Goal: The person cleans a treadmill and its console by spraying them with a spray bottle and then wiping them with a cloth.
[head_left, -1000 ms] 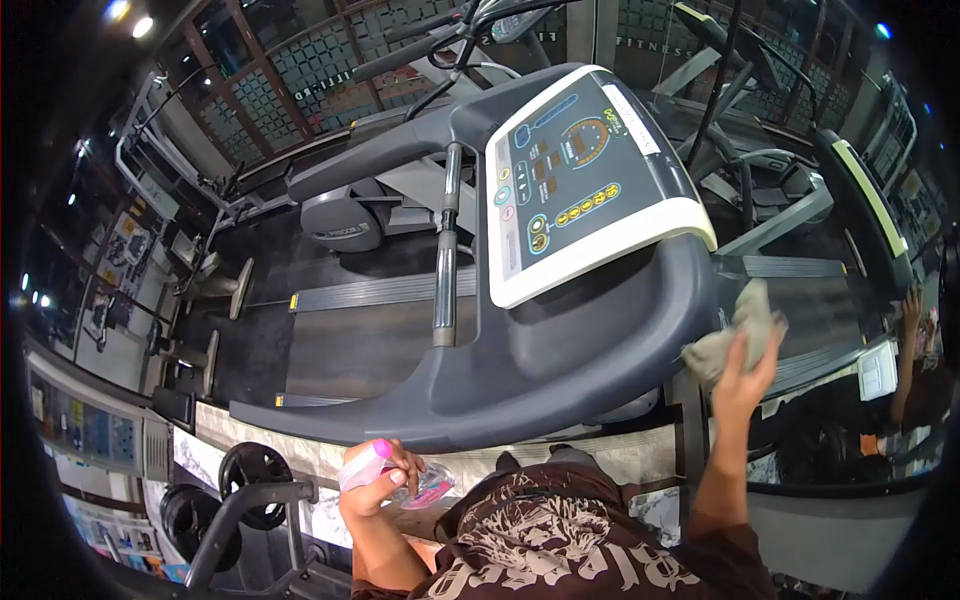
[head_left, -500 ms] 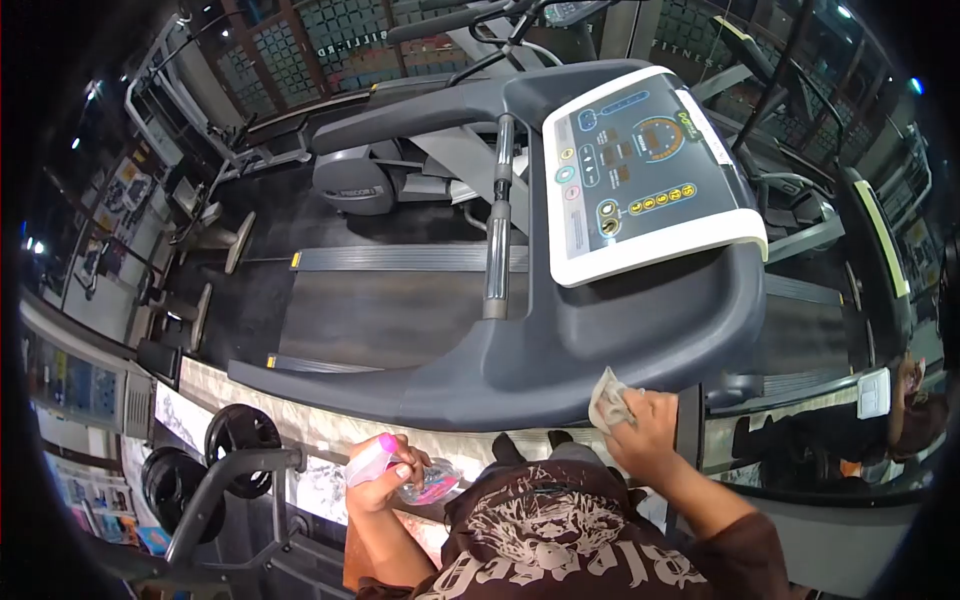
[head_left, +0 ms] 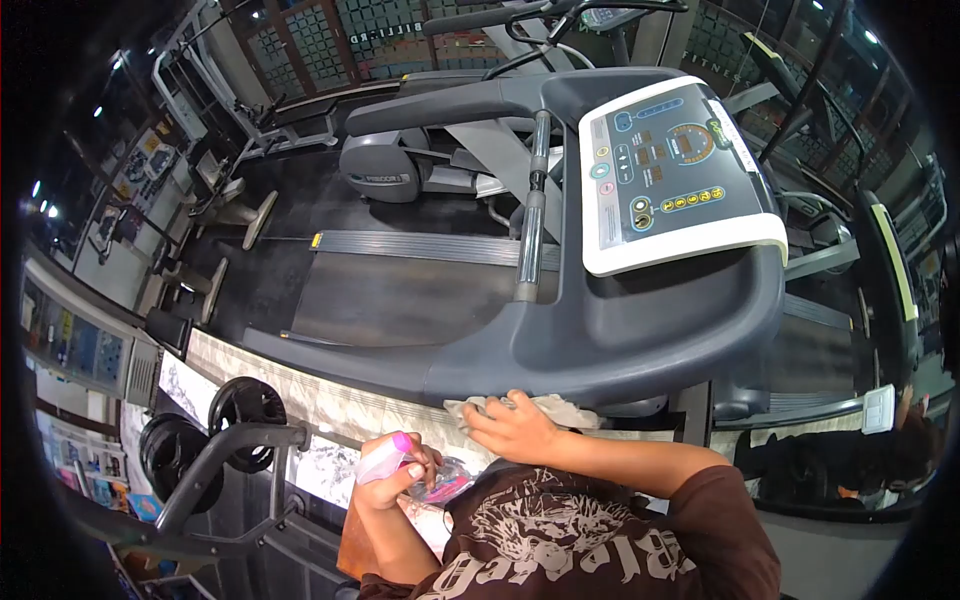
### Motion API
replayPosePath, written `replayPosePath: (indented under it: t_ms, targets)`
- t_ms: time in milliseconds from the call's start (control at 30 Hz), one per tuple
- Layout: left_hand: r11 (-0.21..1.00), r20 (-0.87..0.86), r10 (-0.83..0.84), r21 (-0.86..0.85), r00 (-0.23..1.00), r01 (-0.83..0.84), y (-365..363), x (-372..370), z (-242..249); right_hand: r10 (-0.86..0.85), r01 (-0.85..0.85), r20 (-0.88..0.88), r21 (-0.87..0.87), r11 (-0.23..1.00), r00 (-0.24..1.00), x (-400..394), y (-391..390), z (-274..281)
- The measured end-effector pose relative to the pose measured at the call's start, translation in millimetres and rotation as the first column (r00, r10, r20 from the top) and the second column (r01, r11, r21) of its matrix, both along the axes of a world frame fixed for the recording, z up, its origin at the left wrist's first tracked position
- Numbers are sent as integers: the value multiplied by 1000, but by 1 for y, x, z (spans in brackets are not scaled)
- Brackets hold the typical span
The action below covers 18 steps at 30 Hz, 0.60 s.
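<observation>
My left hand [head_left: 393, 475] is wrapped around a spray bottle with a pink and white trigger head [head_left: 385, 458] and a clear body [head_left: 447, 482]. Just right of it, my right hand [head_left: 513, 428] is closed on a crumpled pale cloth [head_left: 565, 411]. That cloth lies at the lower outer side of the grey treadmill [head_left: 620, 350], seemingly pressed to it, though the contact is partly hidden by my fingers. Above stands the treadmill's console [head_left: 680, 180], with its white frame, buttons and dial. Its metal crossbar [head_left: 533, 220] runs left of the console.
At the lower left, black weight plates [head_left: 247, 415] hang on a grey rack frame [head_left: 235, 440] close to my left arm. An elliptical machine [head_left: 385, 170] stands beyond the treadmill belt [head_left: 410, 290]. A mirror [head_left: 820, 460] is at the right.
My right hand and the cloth have swept left along the treadmill's near side, toward my left hand. The left hand still holds the bottle. The view has shifted slightly.
</observation>
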State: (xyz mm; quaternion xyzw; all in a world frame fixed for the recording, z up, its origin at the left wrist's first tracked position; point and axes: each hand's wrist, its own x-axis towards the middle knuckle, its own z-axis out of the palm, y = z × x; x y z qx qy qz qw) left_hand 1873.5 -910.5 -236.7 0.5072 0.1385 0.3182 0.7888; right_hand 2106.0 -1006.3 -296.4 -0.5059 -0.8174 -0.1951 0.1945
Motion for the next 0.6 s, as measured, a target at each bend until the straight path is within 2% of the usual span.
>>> replayPosePath:
  t_ms: [33,67,167,200,233,267,300,333,533,600]
  targets:
    - [1000,4,6,3,1000,-6,1,0,3,-2,4,31,-60,998,1000,4,-4,9]
    - [1000,-1,4,3,1000,-4,4,-2,3,-22,21,-2,-227,974,1000,11,-19,33]
    - [999,-5,32,-21,999,-32,11,-12,-1,-303,238,-97,-415,878,948,61,-36,106]
    - [998,-10,55,-42,998,-56,11,-14,-4,-442,376,-29,-480,793,896,86,-40,123]
    - [995,-15,76,-60,997,-77,12,-16,-6,-565,499,-11,-454,738,825,104,-39,146]
    - [995,-5,60,-84,998,-60,15,-18,-10,-656,547,-87,-474,689,750,124,-36,158]
    - [993,0,61,-99,998,-61,16,-19,-14,-680,563,-67,-503,655,731,149,-34,156]
    - [992,4,61,-114,998,-60,17,-19,-19,-764,584,42,-672,455,644,161,-25,166]
    - [994,45,43,-104,998,-38,22,-20,-24,-622,351,165,-917,188,765,180,23,136]
    - [993,16,52,-112,999,-50,20,-26,-25,-639,404,153,-875,266,754,195,32,98]
